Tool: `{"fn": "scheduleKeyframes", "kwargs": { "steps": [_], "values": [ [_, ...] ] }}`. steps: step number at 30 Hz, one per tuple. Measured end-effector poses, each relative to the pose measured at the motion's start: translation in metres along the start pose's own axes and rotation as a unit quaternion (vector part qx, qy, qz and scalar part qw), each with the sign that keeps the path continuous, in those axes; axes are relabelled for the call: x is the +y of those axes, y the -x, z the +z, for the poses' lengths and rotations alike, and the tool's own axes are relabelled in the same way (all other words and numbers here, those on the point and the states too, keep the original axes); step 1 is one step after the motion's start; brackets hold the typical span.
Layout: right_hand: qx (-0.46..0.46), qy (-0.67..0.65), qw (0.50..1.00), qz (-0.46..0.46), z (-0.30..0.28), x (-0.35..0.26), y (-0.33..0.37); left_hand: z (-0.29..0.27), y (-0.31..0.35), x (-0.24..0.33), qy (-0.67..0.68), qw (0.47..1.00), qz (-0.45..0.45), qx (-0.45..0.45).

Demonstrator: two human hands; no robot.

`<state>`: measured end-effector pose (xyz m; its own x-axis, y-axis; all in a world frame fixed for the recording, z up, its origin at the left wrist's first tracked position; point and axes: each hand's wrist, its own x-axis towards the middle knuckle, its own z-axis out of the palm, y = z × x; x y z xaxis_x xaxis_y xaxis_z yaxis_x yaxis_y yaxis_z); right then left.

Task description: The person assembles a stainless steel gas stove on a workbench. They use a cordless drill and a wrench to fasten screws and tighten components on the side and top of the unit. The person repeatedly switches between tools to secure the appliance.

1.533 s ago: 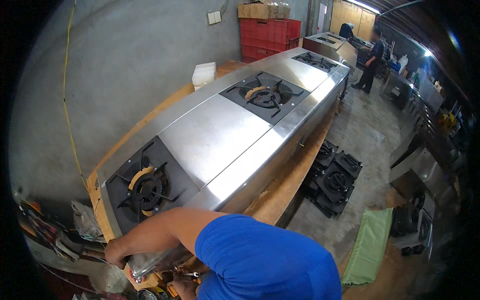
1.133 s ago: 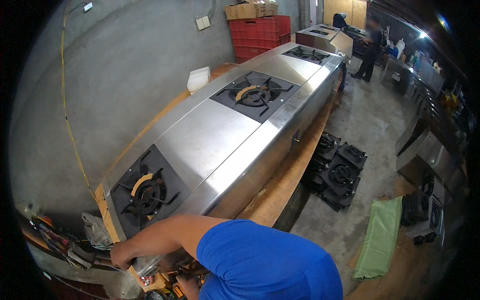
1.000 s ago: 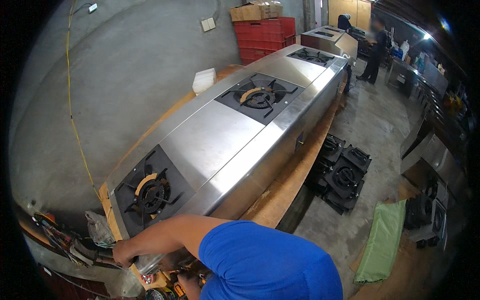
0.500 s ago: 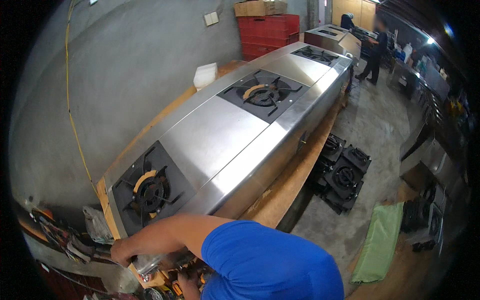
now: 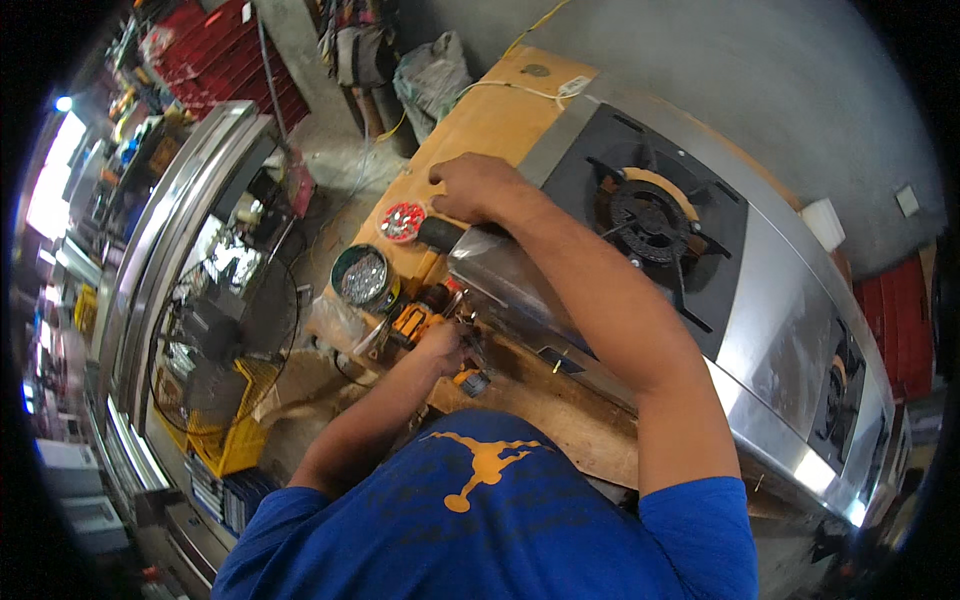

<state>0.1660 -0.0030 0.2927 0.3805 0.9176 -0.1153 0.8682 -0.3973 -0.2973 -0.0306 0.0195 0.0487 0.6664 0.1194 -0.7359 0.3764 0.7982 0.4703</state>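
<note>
My left hand (image 5: 445,346) is wrapped round the grip of a yellow and black cordless drill (image 5: 413,322), beside the front corner of a stainless steel stove. A black round burner (image 5: 645,222) sits in the dark plate on the stove top. My right arm reaches across that steel top (image 5: 590,350). Beyond its end, over the wooden board (image 5: 500,105), my right hand (image 5: 478,188) has bent fingers, with a gap between fingertips and thumb. Close below it are a dark cylindrical piece (image 5: 440,235) and a red-rimmed tub of small metal parts (image 5: 402,222).
A tin of small metal pieces (image 5: 362,277) stands at the board's edge, near a clear plastic bag (image 5: 338,322). To the left are a wire-caged fan (image 5: 215,330) and a yellow crate (image 5: 240,440). Red crates (image 5: 225,60) are stacked at the back. A white cable (image 5: 510,88) crosses the board.
The view has swung left, toward the stove's near end. Both forearms and the drill now show plainly. My right hand has shifted from the stove's end to beside the red-rimmed tub.
</note>
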Motion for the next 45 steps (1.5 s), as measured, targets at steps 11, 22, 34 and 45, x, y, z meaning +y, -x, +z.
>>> {"fn": "scheduleKeyframes", "kwargs": {
  "steps": [11, 22, 34, 45],
  "values": [
    [-0.025, 0.024, 0.999, 0.011, -0.005, -0.006, -0.001, 0.023, 0.011, 0.062, 0.101, 0.943, 0.297, 0.111],
    [-0.008, 0.016, 1.0, -0.003, -0.003, -0.004, -0.002, 0.026, 0.009, 0.053, 0.107, 0.941, 0.248, 0.203],
    [0.0, 0.008, 1.0, -0.01, -0.003, -0.003, -0.001, 0.029, 0.006, 0.05, 0.205, 0.922, 0.286, 0.161],
    [-0.003, 0.001, 1.0, 0.0, -0.005, -0.004, 0.0, 0.015, -0.017, 0.042, 0.203, 0.926, 0.28, 0.153]
  ]
}}
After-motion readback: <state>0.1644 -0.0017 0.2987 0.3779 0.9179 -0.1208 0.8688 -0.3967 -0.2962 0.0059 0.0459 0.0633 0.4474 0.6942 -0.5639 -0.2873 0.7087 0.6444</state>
